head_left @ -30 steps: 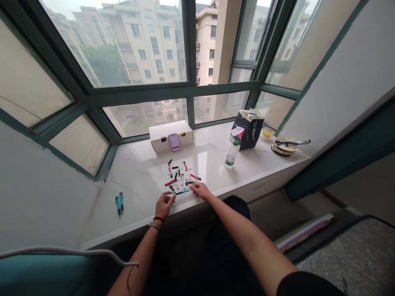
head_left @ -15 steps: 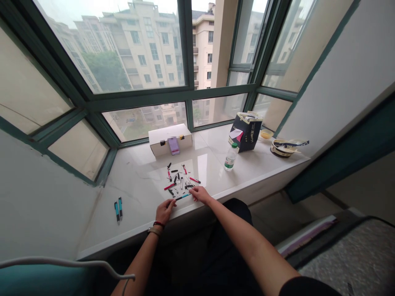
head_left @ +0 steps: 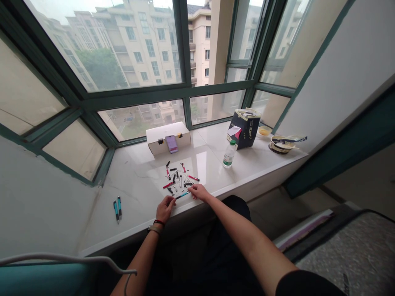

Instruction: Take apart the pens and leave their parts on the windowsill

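A blue pen with a black grip (head_left: 182, 195) is held between my two hands, just above the front edge of the white sill (head_left: 135, 176). My left hand (head_left: 165, 207) pinches its black end, and my right hand (head_left: 198, 192) pinches the blue end. Fingers hide both tips of the pen. Right behind my hands lie scattered pen parts: red barrels such as this red one (head_left: 168, 185), black pieces (head_left: 170, 190) and small thin bits. Two blue pens with black grips (head_left: 119, 207) lie side by side to the left.
Behind the parts stands a white box (head_left: 154, 142) with a purple packet (head_left: 172, 144) leaning on it. To the right are a green-capped bottle (head_left: 228, 154), a dark carton (head_left: 244, 129), a yellowish small bowl (head_left: 264, 131) and a food bowl with utensils (head_left: 280, 146). Green-framed windows enclose the sill.
The view has shifted slightly. Both hands keep their hold on the blue pen, with only a slight movement of the fingers. The scattered parts lie as before.
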`<state>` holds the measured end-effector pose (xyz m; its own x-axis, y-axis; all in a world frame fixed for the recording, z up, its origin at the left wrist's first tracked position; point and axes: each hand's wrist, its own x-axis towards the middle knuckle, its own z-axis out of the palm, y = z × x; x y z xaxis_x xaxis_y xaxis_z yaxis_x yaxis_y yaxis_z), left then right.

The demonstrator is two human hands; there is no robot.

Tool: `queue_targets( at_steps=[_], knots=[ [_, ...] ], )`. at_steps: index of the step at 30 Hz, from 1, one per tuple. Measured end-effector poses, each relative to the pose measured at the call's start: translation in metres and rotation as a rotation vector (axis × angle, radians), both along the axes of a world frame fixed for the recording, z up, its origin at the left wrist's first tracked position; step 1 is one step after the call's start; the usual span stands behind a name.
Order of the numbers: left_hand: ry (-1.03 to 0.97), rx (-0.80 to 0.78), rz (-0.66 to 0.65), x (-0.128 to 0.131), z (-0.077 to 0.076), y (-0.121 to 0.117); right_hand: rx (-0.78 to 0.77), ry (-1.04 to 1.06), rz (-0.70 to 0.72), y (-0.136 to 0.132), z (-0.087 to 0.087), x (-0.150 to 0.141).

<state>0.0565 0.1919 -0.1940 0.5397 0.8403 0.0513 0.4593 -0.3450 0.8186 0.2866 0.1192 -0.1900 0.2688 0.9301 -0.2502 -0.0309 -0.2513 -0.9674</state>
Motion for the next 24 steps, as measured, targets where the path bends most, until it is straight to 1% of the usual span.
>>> queue_targets(
  at_steps=[8, 16, 21, 24],
  knots=[
    [0.032, 0.051, 0.042, -0.0003, 0.0009, -0.0026, -0.009, 0.021, -0.032, 0.0007, -0.0004, -0.0004],
    [0.012, 0.041, 0.034, 0.0010, -0.0045, -0.0004, 0.002, 0.020, -0.022, 0.0019, -0.0033, -0.0003],
    [0.041, 0.070, 0.023, 0.0006, -0.0009, -0.0024, 0.006, 0.013, -0.009, 0.0022, -0.0044, -0.0002],
    [0.048, 0.080, 0.049, 0.0004, 0.0003, -0.0032, 0.007, 0.011, -0.006, 0.0026, -0.0055, 0.0002]
  ],
)
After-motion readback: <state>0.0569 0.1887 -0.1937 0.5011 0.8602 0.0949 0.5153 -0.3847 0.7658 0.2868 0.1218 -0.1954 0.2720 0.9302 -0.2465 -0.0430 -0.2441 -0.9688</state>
